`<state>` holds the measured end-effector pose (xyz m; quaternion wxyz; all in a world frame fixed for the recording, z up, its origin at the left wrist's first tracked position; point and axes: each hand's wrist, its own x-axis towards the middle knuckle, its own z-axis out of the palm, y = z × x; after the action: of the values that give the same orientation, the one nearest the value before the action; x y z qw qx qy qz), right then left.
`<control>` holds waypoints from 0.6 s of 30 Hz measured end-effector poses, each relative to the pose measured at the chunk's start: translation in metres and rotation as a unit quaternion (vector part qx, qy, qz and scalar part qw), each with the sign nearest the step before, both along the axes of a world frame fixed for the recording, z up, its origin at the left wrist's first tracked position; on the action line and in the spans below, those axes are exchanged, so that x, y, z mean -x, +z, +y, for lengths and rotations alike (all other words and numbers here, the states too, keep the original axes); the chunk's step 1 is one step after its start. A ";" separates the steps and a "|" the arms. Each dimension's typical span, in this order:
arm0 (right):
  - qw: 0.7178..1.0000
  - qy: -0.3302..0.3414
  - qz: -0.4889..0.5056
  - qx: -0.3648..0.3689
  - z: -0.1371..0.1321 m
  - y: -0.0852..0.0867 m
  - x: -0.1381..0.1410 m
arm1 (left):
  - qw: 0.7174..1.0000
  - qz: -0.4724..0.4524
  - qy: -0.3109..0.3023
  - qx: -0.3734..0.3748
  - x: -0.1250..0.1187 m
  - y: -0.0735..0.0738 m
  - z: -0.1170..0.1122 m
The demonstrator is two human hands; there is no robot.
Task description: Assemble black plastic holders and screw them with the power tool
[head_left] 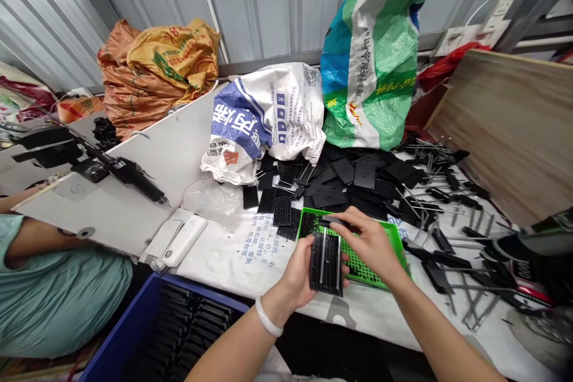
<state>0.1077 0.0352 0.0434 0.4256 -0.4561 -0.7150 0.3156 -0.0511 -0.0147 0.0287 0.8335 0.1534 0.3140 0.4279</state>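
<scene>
From where I'm standing, the person's left hand point(295, 274), a pale bangle point(267, 319) on its wrist, has its fingers curled around a ribbed black plastic plate point(326, 264) with two metal strips along it, gripping it upright over a green perforated tray point(364, 265). The right hand point(369, 245) sits just beside it, thumb and forefinger closed narrowly on a slim dark piece point(333, 222) at the tray's upper rim. The tray lies near the front edge of the table, on a white printed sheet point(255, 256) whose blue Chinese characters run in short lines, with what look like the letters A, D and E among them. Behind the tray, a heap of black plates point(344, 182) touches its far rim, and black-handled metal rods point(441, 203) sprawl to the right, leaving little room on that side. A white sack point(268, 119) with bold blue characters shows a number ending in 2017, and a green, white and blue woven bag point(371, 54) stands behind it, its small print unreadable. An orange and yellow sack point(161, 71) slumps further left, near an electric screwdriver point(134, 179). Below the table's edge, a blue crate point(134, 325) holds stacked black plates, beside a co-worker's teal sleeve point(54, 292).
</scene>
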 end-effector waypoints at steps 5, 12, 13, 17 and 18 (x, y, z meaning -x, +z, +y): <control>1.000 0.008 0.001 0.018 -0.009 -0.010 0.013 | 1.000 0.020 0.017 -0.011 -0.009 -0.002 -0.007; 0.997 0.078 0.012 -0.004 -0.014 -0.017 0.000 | 0.990 0.097 0.047 -0.093 -0.016 -0.006 -0.018; 0.996 0.083 0.014 0.000 -0.016 -0.018 -0.002 | 0.988 0.105 0.044 -0.101 -0.017 -0.007 -0.018; 0.996 0.070 0.051 0.023 -0.025 -0.023 -0.007 | 0.984 0.118 0.028 -0.129 -0.018 -0.009 -0.021; 0.995 0.074 0.068 0.026 -0.027 -0.026 -0.008 | 0.984 0.114 0.022 -0.136 -0.018 -0.009 -0.022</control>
<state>0.1161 0.0081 0.0177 0.4372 -0.3905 -0.7074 0.3950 -0.0327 -0.0366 0.0194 0.7540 0.3063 0.3492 0.4645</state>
